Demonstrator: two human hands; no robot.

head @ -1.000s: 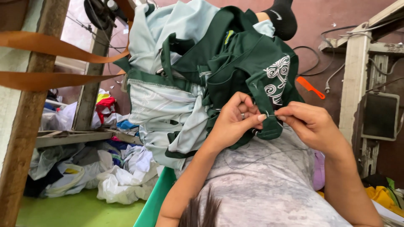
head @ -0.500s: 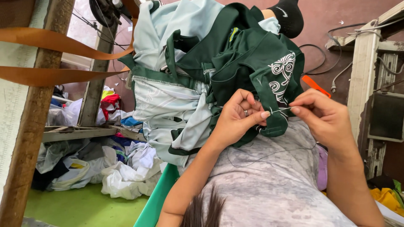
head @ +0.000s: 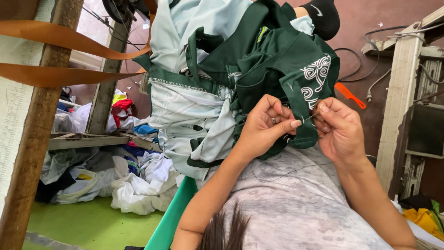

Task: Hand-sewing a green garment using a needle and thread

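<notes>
Workshop clutter: wooden post (head: 34, 139), green floor (head: 88, 224), heaped cloth scraps (head: 134, 185).

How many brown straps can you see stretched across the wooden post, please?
2: the upper brown strap crosses the wooden post near the top; the lower brown strap runs just below. Others may be out of frame.

Left hand (head: 266, 125) and right hand (head: 340, 127) raised close together, fingertips pinched and nearly meeting, forearms angling in from below, wrists bent.
</notes>
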